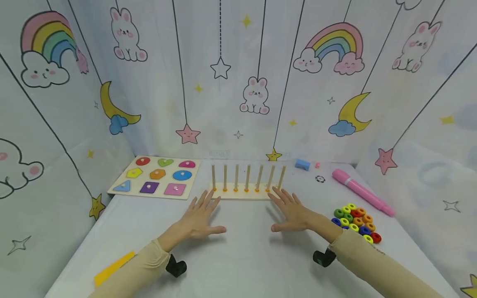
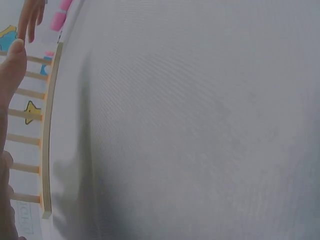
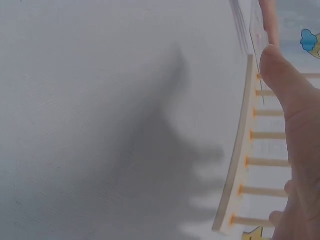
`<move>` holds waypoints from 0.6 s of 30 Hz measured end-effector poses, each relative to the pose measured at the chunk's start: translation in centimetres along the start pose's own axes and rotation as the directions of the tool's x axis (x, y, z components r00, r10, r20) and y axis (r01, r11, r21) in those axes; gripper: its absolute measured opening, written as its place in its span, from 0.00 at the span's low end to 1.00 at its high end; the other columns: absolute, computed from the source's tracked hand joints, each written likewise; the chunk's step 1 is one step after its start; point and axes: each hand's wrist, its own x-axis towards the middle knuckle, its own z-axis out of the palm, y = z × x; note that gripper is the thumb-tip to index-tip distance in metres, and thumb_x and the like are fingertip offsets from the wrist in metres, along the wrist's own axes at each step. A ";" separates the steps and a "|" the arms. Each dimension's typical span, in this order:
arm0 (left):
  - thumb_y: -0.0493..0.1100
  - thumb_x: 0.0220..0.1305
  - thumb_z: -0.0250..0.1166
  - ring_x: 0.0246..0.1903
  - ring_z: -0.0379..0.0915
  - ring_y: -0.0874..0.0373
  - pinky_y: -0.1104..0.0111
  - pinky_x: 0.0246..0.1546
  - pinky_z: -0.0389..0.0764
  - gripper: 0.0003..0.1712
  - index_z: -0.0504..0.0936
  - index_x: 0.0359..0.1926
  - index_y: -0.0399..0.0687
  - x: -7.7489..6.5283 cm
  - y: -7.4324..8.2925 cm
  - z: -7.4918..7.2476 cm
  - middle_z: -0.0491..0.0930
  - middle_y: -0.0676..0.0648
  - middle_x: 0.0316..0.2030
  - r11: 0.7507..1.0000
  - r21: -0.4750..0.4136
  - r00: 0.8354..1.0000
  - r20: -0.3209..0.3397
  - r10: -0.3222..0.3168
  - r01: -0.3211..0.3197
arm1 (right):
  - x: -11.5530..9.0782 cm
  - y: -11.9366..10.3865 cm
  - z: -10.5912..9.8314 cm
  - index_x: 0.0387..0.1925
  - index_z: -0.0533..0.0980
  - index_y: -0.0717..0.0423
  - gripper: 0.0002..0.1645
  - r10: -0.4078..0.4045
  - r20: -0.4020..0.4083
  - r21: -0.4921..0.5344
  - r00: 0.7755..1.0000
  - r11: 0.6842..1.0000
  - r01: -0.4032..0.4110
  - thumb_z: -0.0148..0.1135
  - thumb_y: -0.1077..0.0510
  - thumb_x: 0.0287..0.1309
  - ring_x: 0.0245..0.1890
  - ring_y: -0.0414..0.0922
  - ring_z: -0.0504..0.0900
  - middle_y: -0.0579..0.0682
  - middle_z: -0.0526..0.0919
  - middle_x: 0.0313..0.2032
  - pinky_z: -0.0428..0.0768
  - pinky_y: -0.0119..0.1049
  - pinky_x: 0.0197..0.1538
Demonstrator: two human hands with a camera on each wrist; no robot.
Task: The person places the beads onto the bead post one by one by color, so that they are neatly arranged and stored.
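A wooden peg board (image 1: 242,194) with several upright pegs stands at mid-table in the head view. My left hand (image 1: 199,217) is spread near its left end, thumb pointing inward, holding nothing. Mirroring it, my right hand (image 1: 294,213) is spread by the board's right end, and its fingertips overlap the board in the head view; whether they touch it I cannot tell. In the left wrist view the board (image 2: 46,135) lies beyond my left thumb (image 2: 14,70). The right wrist view has the board (image 3: 235,170) beside my right thumb (image 3: 285,80).
Colourful rings (image 1: 354,221) lie in a cluster right of my right hand. Behind them is a pink marker-shaped stick (image 1: 361,192). A shape puzzle board (image 1: 141,190) sits back left, a blue block (image 1: 302,164) back right. Under my left sleeve is a yellow-orange strip (image 1: 113,268).
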 end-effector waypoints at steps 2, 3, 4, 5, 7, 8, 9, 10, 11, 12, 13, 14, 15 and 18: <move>0.76 0.52 0.56 0.71 0.32 0.41 0.42 0.66 0.44 0.59 0.51 0.73 0.46 0.2 -0.3 -0.1 0.41 0.38 0.73 0.999 -0.011 1.000 0.001 -0.031 0.031 | 0.3 0.3 -0.1 0.73 0.47 0.55 0.60 -0.017 -0.024 -0.002 1.000 1.000 0.017 0.64 0.33 0.49 0.70 0.64 0.43 0.59 0.42 0.73 0.46 0.69 0.63; 0.76 0.52 0.55 0.71 0.32 0.41 0.43 0.66 0.44 0.59 0.50 0.73 0.45 0.3 -0.5 -0.1 0.41 0.38 0.73 0.999 -0.011 0.999 0.007 -0.047 0.047 | 0.4 0.5 -0.3 0.73 0.48 0.56 0.60 -0.022 -0.033 0.012 0.999 1.000 0.022 0.65 0.35 0.49 0.69 0.65 0.44 0.60 0.43 0.72 0.47 0.69 0.63; 0.77 0.52 0.54 0.71 0.32 0.41 0.44 0.66 0.45 0.60 0.49 0.74 0.44 0.5 -0.8 -0.1 0.41 0.38 0.73 0.998 -0.011 0.998 0.015 -0.068 0.068 | 0.5 0.7 -0.4 0.73 0.49 0.57 0.59 -0.020 -0.042 0.018 0.999 1.000 0.021 0.66 0.36 0.49 0.69 0.65 0.47 0.60 0.45 0.72 0.49 0.68 0.63; 0.77 0.53 0.54 0.71 0.32 0.40 0.45 0.67 0.45 0.60 0.48 0.73 0.43 0.7 -1.0 -0.1 0.41 0.37 0.73 0.996 -0.017 0.996 0.023 -0.089 0.090 | 0.6 1.0 -0.4 0.72 0.49 0.57 0.58 -0.010 -0.049 0.028 0.999 1.000 0.012 0.66 0.37 0.49 0.68 0.64 0.49 0.61 0.47 0.72 0.51 0.66 0.64; 0.76 0.53 0.54 0.71 0.33 0.39 0.46 0.67 0.46 0.61 0.47 0.73 0.39 1.2 -1.4 0.0 0.42 0.35 0.72 0.990 -0.040 0.990 0.037 -0.136 0.137 | 0.6 1.7 -0.6 0.72 0.52 0.57 0.57 0.025 -0.061 0.044 0.998 0.999 -0.022 0.67 0.38 0.49 0.67 0.62 0.54 0.61 0.53 0.70 0.57 0.63 0.63; 0.76 0.54 0.54 0.70 0.34 0.39 0.46 0.67 0.46 0.61 0.47 0.73 0.37 1.5 -1.6 0.1 0.42 0.34 0.72 0.985 -0.056 0.986 0.040 -0.163 0.165 | 0.5 2.1 -0.7 0.71 0.54 0.57 0.55 0.046 -0.065 0.054 0.997 0.998 -0.042 0.67 0.39 0.49 0.67 0.61 0.56 0.61 0.56 0.69 0.59 0.61 0.63; 0.75 0.54 0.55 0.70 0.35 0.39 0.46 0.67 0.47 0.62 0.46 0.72 0.35 1.7 -1.9 0.1 0.43 0.33 0.71 0.978 -0.070 0.980 0.042 -0.192 0.195 | 0.4 2.6 -0.7 0.70 0.56 0.57 0.53 0.068 -0.073 0.072 0.995 0.995 -0.063 0.67 0.40 0.50 0.66 0.60 0.58 0.61 0.58 0.68 0.62 0.60 0.62; 0.74 0.54 0.56 0.70 0.36 0.39 0.47 0.67 0.47 0.62 0.46 0.72 0.33 2.0 -2.1 0.2 0.44 0.32 0.71 0.970 -0.086 0.974 0.043 -0.223 0.226 | 0.3 3.1 -0.7 0.69 0.59 0.57 0.50 0.093 -0.079 0.081 0.993 0.993 -0.086 0.67 0.40 0.51 0.65 0.59 0.61 0.60 0.61 0.66 0.64 0.58 0.62; 0.72 0.55 0.57 0.70 0.37 0.39 0.47 0.67 0.47 0.61 0.47 0.71 0.31 2.3 -2.3 0.3 0.45 0.31 0.71 0.963 -0.107 0.969 0.041 -0.245 0.248 | 0.1 3.7 -0.6 0.68 0.61 0.58 0.47 0.112 -0.089 0.095 0.990 0.990 -0.103 0.67 0.41 0.52 0.64 0.58 0.63 0.59 0.65 0.65 0.65 0.57 0.61; 0.71 0.56 0.58 0.70 0.38 0.38 0.47 0.67 0.47 0.60 0.47 0.71 0.30 2.6 -2.5 0.4 0.45 0.30 0.70 0.955 -0.128 0.964 0.037 -0.264 0.266 | -0.2 4.3 -0.6 0.66 0.64 0.59 0.44 0.128 -0.099 0.109 0.987 0.987 -0.117 0.66 0.42 0.53 0.62 0.58 0.65 0.59 0.68 0.63 0.67 0.57 0.60; 0.69 0.56 0.59 0.70 0.38 0.38 0.48 0.68 0.46 0.60 0.47 0.70 0.28 2.8 -2.7 0.6 0.46 0.30 0.70 0.949 -0.142 0.960 0.037 -0.279 0.281 | -0.6 4.9 -0.5 0.63 0.67 0.60 0.40 0.141 -0.111 0.127 0.984 0.984 -0.127 0.66 0.44 0.55 0.61 0.57 0.67 0.58 0.70 0.61 0.68 0.57 0.59; 0.67 0.57 0.60 0.70 0.39 0.37 0.48 0.68 0.47 0.59 0.48 0.70 0.27 3.0 -2.9 0.7 0.47 0.29 0.69 0.945 -0.156 0.958 0.031 -0.286 0.287 | -1.0 5.6 -0.5 0.61 0.69 0.61 0.36 0.150 -0.124 0.142 0.981 0.981 -0.132 0.65 0.46 0.56 0.60 0.57 0.69 0.58 0.73 0.59 0.69 0.56 0.59; 0.66 0.57 0.61 0.69 0.40 0.37 0.49 0.68 0.46 0.58 0.49 0.69 0.25 3.2 -3.1 0.9 0.48 0.29 0.69 0.943 -0.162 0.957 0.029 -0.290 0.291 | -1.4 6.2 -0.4 0.59 0.71 0.61 0.32 0.159 -0.137 0.152 0.978 0.979 -0.138 0.65 0.48 0.57 0.59 0.56 0.70 0.57 0.75 0.57 0.70 0.56 0.58; 0.62 0.58 0.63 0.69 0.42 0.36 0.49 0.68 0.47 0.55 0.52 0.67 0.22 3.9 -3.6 1.1 0.51 0.27 0.67 0.943 -0.184 0.960 0.008 -0.281 0.278 | -2.8 8.2 -0.3 0.53 0.75 0.64 0.24 0.165 -0.195 0.147 0.967 0.980 -0.137 0.64 0.54 0.58 0.54 0.56 0.74 0.57 0.79 0.51 0.72 0.56 0.56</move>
